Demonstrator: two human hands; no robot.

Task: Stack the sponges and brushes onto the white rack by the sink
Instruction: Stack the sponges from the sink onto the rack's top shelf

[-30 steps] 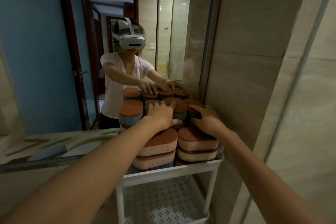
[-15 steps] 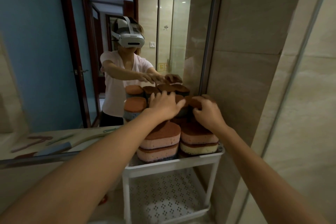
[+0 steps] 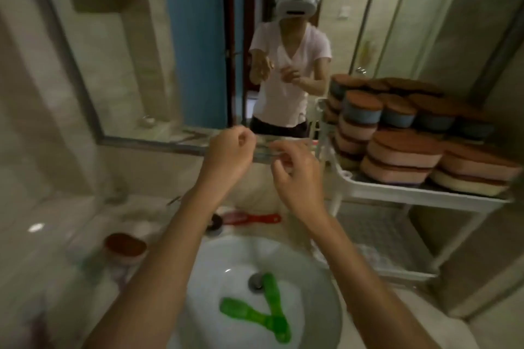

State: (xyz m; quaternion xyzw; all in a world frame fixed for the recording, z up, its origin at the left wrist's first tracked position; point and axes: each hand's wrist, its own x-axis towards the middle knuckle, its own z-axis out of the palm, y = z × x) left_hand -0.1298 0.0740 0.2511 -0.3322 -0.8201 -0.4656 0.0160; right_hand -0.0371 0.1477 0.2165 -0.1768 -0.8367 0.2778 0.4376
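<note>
Both hands, left [image 3: 231, 150] and right [image 3: 295, 170]: lifted off stacked sponges [image 3: 402, 156], now empty above sink [image 3: 241, 258]; view swung down-left

No legible text, label, brand or number on anything in view

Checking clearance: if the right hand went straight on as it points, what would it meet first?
Probably the glass shelf under the mirror: the right hand points at it, empty; depth is unclear.
</note>
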